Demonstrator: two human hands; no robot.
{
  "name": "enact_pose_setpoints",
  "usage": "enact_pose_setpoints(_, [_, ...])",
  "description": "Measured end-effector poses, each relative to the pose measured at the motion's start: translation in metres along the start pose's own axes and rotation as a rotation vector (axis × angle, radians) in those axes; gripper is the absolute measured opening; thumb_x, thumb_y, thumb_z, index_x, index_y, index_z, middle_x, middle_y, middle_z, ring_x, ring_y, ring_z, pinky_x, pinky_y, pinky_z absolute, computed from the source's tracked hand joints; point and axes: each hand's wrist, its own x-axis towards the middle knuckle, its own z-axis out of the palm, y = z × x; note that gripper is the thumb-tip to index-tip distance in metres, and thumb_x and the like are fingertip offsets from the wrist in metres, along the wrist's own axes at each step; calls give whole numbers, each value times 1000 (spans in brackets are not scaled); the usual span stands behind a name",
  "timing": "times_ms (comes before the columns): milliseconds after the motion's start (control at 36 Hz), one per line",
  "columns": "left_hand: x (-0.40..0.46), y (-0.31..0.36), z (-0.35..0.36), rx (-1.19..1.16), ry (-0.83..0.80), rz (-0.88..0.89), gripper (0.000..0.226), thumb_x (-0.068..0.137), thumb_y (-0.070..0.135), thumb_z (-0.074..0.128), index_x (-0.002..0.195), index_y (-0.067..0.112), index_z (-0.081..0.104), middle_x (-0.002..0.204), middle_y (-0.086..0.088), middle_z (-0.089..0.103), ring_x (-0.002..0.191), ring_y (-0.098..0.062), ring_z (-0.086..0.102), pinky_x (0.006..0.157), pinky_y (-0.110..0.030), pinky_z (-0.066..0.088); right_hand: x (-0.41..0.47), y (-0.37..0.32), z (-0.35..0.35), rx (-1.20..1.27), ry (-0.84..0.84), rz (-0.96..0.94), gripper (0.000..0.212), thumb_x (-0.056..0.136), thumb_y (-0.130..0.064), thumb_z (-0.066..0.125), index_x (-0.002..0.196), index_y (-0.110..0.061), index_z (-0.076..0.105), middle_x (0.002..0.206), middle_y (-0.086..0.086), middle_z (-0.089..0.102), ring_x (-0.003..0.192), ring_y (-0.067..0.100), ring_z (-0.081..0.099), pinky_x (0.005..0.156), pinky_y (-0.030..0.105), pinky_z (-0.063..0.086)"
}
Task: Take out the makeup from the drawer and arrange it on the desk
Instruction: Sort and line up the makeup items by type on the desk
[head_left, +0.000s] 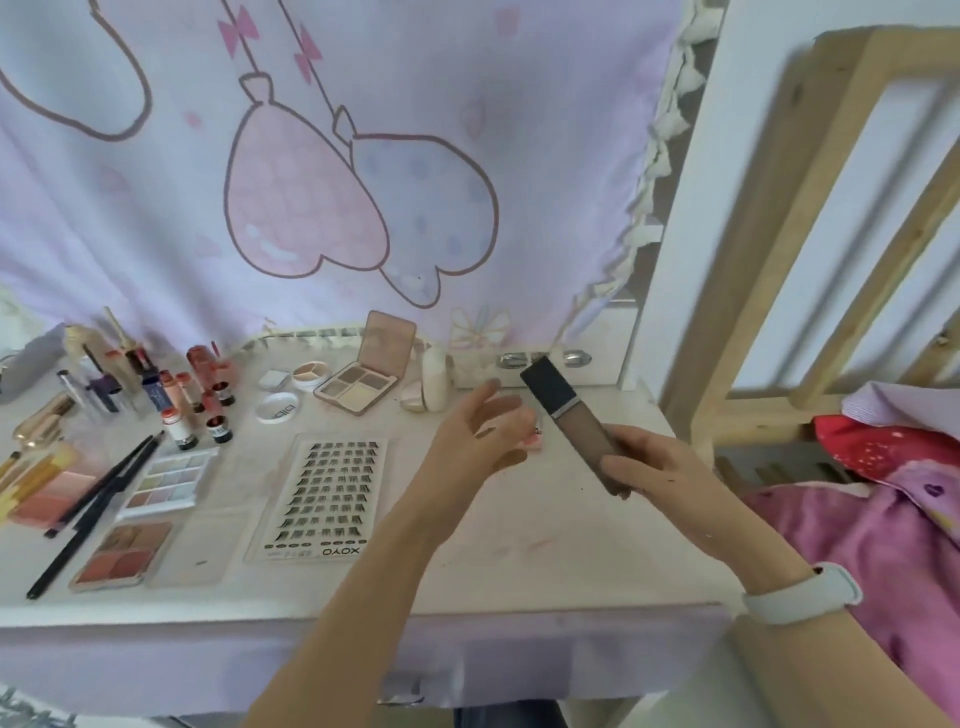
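Observation:
My right hand (660, 467) grips the lower end of a long foundation tube (571, 421) with a black cap, held tilted above the right part of the desk (545, 561). My left hand (478, 431) hovers just left of the tube with relaxed fingers, holding nothing that I can see. A small pink item (535, 439) lies on the desk between my hands. No drawer is in view.
A tray of false lashes (324, 499) lies mid-desk. An open eyeshadow palette (363, 379), small pots and a white bottle (435, 382) stand at the back. Bottles (176, 400), brushes (93, 499) and blush palettes (122, 556) fill the left. A wooden frame (779, 260) and pink bedding (883, 509) are right.

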Motion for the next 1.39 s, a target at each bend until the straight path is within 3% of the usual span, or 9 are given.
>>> enact_pose_setpoints(83, [-1, 5, -4, 52, -17, 100, 28, 83, 15, 69, 110, 21, 64, 97, 2, 71, 87, -17, 68, 73, -23, 54, -2, -5, 3, -64, -106, -16, 33, 77, -23, 58, 108, -35, 62, 93, 1, 65, 75, 7, 54, 66, 20, 45])
enact_pose_setpoints(167, [-7, 6, -14, 201, -10, 103, 29, 81, 4, 67, 103, 23, 61, 96, 4, 70, 87, -17, 68, 76, -28, 57, 1, -6, 6, -128, -127, -50, 33, 87, -20, 59, 116, -35, 55, 106, -2, 63, 80, 8, 57, 73, 20, 48])
enact_pose_setpoints(417, [-21, 4, -18, 876, -182, 101, 20, 79, 38, 69, 84, 46, 51, 71, 24, 56, 63, 14, 52, 54, -4, 35, 11, -11, 23, -58, -119, -185, 54, 87, 7, 56, 121, -33, 45, 105, 5, 51, 70, 3, 53, 69, 20, 48])
enact_pose_setpoints(667, [-21, -10, -14, 1012, -115, 181, 40, 82, 53, 56, 120, 42, 46, 71, 20, 55, 67, -2, 53, 60, -21, 38, 16, -8, 18, -30, -132, -163, 50, 87, 11, 51, 120, -27, 47, 105, 3, 52, 72, 3, 53, 72, 20, 49])
enact_pose_setpoints(861, [-9, -10, -21, 998, -116, 67, 58, 79, 64, 54, 130, 45, 36, 67, 16, 52, 71, -7, 53, 59, -23, 36, 21, 0, 0, 48, -15, -173, 43, 84, 10, 55, 114, -21, 56, 98, 0, 57, 82, 9, 57, 74, 22, 51])
enact_pose_setpoints(1000, [-2, -7, -34, 512, 53, -107, 55, 85, 45, 59, 135, 32, 40, 92, 3, 58, 76, -11, 60, 71, -26, 50, 24, 13, -18, 902, 221, -111, 20, 79, -13, 49, 93, -10, 64, 87, 7, 62, 74, 22, 58, 65, 25, 55])
enact_pose_setpoints(1111, [7, -10, -21, 212, 90, -94, 45, 89, 28, 61, 129, 32, 41, 116, 0, 61, 99, -13, 63, 91, -32, 49, 26, 22, -20, 1195, 258, -147, 27, 88, -24, 47, 93, -14, 71, 92, 6, 67, 84, 22, 64, 83, 31, 54])
enact_pose_setpoints(1250, [32, -10, 12, 224, 93, -29, 31, 86, 23, 65, 113, 27, 49, 109, 6, 63, 94, -8, 62, 65, -10, 49, 41, 30, -26, 704, 383, -85, 22, 87, -6, 53, 107, -16, 56, 97, -1, 67, 96, 16, 63, 86, 36, 51])
enact_pose_setpoints(1389, [63, -16, 41, 414, 106, 40, 33, 81, 10, 68, 110, 24, 60, 107, 1, 63, 97, -12, 60, 83, -31, 53, 58, 37, -40, 55, 496, -79, 36, 77, 3, 69, 97, -25, 57, 86, -11, 65, 77, -2, 62, 66, 10, 47])
